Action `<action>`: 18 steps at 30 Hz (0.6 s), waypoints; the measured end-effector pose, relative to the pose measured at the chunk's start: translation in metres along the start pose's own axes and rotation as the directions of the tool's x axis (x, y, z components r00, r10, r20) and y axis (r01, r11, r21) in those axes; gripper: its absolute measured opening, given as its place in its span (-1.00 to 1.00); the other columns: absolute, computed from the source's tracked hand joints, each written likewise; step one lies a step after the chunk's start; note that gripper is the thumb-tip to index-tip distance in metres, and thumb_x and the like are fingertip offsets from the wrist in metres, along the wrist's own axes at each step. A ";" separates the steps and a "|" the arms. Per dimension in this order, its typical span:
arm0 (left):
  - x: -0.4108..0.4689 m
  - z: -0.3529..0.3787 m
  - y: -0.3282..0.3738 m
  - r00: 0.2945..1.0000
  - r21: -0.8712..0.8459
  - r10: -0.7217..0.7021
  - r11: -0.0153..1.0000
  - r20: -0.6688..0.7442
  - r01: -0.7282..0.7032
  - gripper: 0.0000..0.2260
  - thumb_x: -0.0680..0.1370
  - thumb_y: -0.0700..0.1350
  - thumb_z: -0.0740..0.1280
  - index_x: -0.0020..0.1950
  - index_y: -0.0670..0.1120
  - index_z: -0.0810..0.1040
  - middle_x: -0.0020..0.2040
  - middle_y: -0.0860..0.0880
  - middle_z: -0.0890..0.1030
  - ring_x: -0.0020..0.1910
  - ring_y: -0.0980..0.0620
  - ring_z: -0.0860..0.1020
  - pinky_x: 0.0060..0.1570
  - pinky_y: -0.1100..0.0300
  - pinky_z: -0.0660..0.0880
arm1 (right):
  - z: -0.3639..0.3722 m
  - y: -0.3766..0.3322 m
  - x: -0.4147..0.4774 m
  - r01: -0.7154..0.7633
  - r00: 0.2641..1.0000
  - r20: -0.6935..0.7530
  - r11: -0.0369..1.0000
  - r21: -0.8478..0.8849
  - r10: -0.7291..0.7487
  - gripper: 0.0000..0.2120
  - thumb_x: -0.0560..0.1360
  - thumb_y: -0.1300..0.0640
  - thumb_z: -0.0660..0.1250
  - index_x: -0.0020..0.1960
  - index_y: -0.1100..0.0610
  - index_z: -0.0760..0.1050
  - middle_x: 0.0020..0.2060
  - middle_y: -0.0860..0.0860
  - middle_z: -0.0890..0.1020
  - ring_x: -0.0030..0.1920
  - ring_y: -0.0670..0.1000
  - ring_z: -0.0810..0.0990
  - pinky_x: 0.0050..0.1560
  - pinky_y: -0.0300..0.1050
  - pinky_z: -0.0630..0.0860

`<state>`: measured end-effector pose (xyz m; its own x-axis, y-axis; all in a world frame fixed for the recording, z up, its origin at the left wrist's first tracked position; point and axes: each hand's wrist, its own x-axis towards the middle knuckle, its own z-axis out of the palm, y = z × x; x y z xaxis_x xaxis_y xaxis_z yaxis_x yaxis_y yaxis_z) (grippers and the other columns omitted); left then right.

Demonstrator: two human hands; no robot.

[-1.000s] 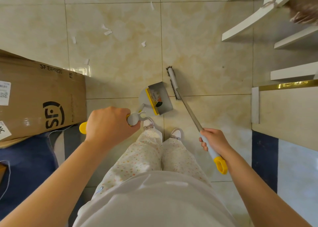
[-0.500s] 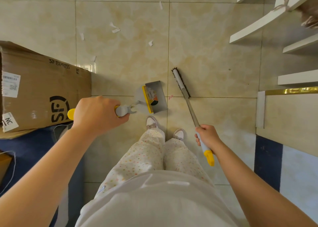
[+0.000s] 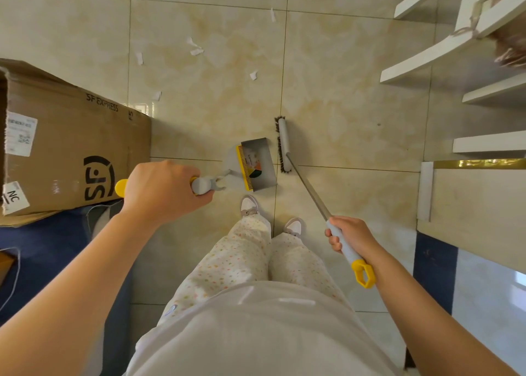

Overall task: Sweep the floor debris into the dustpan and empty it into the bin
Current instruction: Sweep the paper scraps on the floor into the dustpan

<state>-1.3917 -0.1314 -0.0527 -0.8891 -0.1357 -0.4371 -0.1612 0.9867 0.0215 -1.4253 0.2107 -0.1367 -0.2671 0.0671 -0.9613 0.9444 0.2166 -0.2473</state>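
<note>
My left hand (image 3: 162, 187) grips the grey handle of a long-handled dustpan. The grey dustpan (image 3: 263, 166) with a yellow comb edge hangs just above the floor ahead of my feet, with a label inside it. My right hand (image 3: 348, 237) holds the grey, yellow-tipped handle of the broom. The broom head (image 3: 283, 142) rests on the tiles right beside the dustpan. Several white paper scraps (image 3: 196, 48) lie scattered on the beige tile floor further ahead. No bin is in view.
A large cardboard box (image 3: 65, 148) lies on the floor to my left over blue fabric (image 3: 42, 247). White chair legs (image 3: 444, 42) stand at the upper right. A beige and dark blue wall edge (image 3: 427, 193) runs along the right.
The dustpan and broom head have shifted slightly forward and stand side by side. My right hand has slid down the broom handle. The view has moved a little ahead.
</note>
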 end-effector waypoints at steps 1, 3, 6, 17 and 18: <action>0.000 0.001 -0.002 1.000 -0.012 0.003 1.000 -0.008 -0.003 -0.53 0.40 0.29 0.24 -0.48 -0.07 0.44 -0.60 0.03 0.40 -0.59 -0.01 0.42 -0.53 0.30 0.26 | 0.000 -0.003 0.000 0.012 1.000 -0.016 1.000 -0.013 -0.012 -0.86 0.54 0.29 0.20 -0.18 0.29 0.45 -0.36 0.17 0.44 -0.62 -0.04 0.32 -0.61 -0.31 0.27; -0.001 0.003 -0.007 1.000 -0.029 0.003 1.000 -0.014 -0.003 -0.55 0.35 0.29 0.20 -0.48 -0.07 0.44 -0.61 0.03 0.38 -0.61 -0.01 0.40 -0.54 0.32 0.24 | 0.001 -0.009 -0.001 0.034 0.998 -0.042 0.999 -0.036 -0.036 -0.89 0.54 0.30 0.21 -0.13 0.31 0.45 -0.37 0.16 0.44 -0.63 -0.05 0.32 -0.60 -0.31 0.28; -0.002 0.003 -0.015 0.999 -0.052 -0.024 0.998 -0.027 0.023 -0.56 0.36 0.29 0.24 -0.48 -0.06 0.45 -0.61 0.03 0.38 -0.62 -0.01 0.39 -0.52 0.36 0.17 | 0.007 -0.021 -0.004 0.063 0.995 -0.070 0.996 -0.069 -0.068 -0.92 0.54 0.30 0.21 -0.11 0.29 0.43 -0.38 0.15 0.43 -0.62 -0.05 0.32 -0.61 -0.32 0.28; 0.020 -0.015 -0.034 0.953 -0.213 -0.297 0.937 -0.065 0.278 -0.52 0.42 0.27 0.34 -0.48 -0.09 0.43 -0.58 -0.01 0.42 -0.55 -0.07 0.44 -0.51 0.29 0.24 | 0.048 -0.109 0.008 0.162 0.978 -0.074 0.934 -0.317 -0.195 -0.86 0.47 0.34 0.27 -0.27 0.28 0.44 -0.43 0.15 0.45 -0.57 0.01 0.37 -0.60 -0.31 0.32; 0.024 -0.017 -0.035 0.945 -0.226 -0.322 0.927 -0.063 0.300 -0.51 0.42 0.28 0.33 -0.47 -0.10 0.46 -0.57 -0.01 0.43 -0.55 -0.07 0.45 -0.51 0.29 0.23 | 0.052 -0.118 0.012 0.175 0.975 -0.068 0.921 -0.349 -0.211 -0.87 0.47 0.34 0.26 -0.26 0.28 0.45 -0.43 0.15 0.46 -0.55 0.03 0.37 -0.60 -0.30 0.33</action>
<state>-1.4149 -0.1712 -0.0485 -0.8152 -0.4513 -0.3630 -0.5133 0.8533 0.0921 -1.5300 0.1354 -0.1249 -0.4725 0.0855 -0.8772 0.7559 0.5511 -0.3534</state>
